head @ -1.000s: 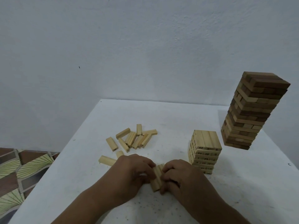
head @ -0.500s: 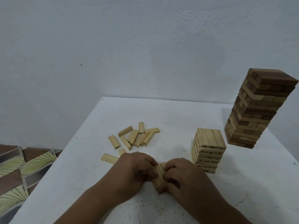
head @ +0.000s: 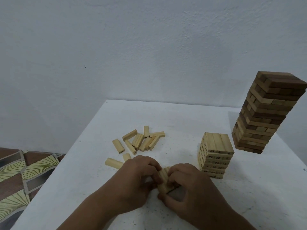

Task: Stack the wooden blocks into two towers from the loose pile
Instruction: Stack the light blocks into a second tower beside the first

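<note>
Head view shows both hands, left [head: 132, 178] and right [head: 187, 185], pinching a few blocks [head: 163, 180] together on the surface [head: 249, 196], just left of the short tower [head: 215, 155]. Blocks look light, stiff and smooth, so I would squeeze them at the long sides.

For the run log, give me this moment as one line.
hands: left and right grip blocks | short tower | tall tower | pile
</note>
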### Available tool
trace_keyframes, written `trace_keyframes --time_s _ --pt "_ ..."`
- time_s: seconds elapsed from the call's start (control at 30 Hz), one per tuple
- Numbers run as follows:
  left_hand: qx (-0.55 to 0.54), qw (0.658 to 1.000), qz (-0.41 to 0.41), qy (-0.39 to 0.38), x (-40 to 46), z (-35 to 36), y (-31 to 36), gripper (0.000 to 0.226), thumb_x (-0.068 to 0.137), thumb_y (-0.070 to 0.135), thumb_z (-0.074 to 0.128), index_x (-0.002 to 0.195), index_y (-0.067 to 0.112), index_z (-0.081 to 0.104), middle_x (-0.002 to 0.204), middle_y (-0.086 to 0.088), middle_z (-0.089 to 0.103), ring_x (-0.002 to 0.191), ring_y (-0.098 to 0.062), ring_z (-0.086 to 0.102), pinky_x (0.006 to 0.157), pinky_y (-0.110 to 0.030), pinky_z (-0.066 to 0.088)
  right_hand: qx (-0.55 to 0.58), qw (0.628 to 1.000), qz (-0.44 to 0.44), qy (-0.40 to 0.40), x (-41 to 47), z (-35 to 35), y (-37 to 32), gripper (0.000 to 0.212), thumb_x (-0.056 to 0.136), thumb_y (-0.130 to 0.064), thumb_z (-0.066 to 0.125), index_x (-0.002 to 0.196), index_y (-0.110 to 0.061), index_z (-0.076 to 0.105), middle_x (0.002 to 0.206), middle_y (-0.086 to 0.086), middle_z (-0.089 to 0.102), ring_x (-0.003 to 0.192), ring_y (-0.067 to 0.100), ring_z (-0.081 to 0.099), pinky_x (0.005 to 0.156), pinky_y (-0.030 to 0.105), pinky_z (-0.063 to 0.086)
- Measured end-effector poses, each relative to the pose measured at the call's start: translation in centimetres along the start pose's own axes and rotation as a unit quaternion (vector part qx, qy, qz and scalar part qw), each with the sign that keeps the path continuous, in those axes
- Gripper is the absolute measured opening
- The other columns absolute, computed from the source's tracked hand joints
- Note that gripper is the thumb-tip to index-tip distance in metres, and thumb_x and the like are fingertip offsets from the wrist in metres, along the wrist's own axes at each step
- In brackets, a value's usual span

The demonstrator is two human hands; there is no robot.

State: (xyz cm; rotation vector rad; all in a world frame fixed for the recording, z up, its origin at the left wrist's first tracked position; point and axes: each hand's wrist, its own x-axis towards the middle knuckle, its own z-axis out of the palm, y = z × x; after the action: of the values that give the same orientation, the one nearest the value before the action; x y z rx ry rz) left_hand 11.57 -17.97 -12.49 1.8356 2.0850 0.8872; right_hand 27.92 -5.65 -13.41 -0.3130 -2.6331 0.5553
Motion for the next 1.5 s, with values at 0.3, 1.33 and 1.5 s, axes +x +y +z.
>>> trace_keyframes --time_s 0.3,1.33,1.5 --pt "0.006 1.000 0.026 -0.011 -0.7 -0.7 -0.4 0.016 0.071 0.022 0.071 0.082 0.030 0.062 0.112 0.024 0.061 0.106 -0.002 0.048 0.087 -0.020 0.042 0.082 0.996 -0.007 -0.015 0.2 -0.4 -1.0 0.030 0.074 -0.035 0.066 0.095 -0.034 0.045 0.111 -0.018 0.048 0.097 0.007 0.054 0.073 0.020 0.048" --pt "-0.271 0.954 -0.033 0.125 6.9 -2.6 8.8 0.068 0.067 0.038 0.078 0.112 0.036 0.026 0.116 0.018 0.069 0.104 -0.015 0.056 0.091 -0.041 0.043 0.121 0.973 0.122 0.154 0.6 -12.7 1.0 0.055 0.070 -0.053 0.074 0.112 -0.043 0.041 0.114 -0.039 0.051 0.109 -0.019 0.046 0.074 -0.006 0.037" --pt "-0.236 0.964 -0.063 0.105 8.5 -0.2 9.5 0.067 0.076 0.029 0.081 0.113 0.038 0.025 0.110 0.035 0.065 0.104 0.013 0.048 0.082 -0.009 0.035 0.100 0.970 0.171 0.139 -1.0 -12.8 3.7 0.053 0.076 -0.037 0.077 0.111 -0.045 0.038 0.113 -0.045 0.050 0.110 -0.020 0.045 0.075 -0.004 0.037"
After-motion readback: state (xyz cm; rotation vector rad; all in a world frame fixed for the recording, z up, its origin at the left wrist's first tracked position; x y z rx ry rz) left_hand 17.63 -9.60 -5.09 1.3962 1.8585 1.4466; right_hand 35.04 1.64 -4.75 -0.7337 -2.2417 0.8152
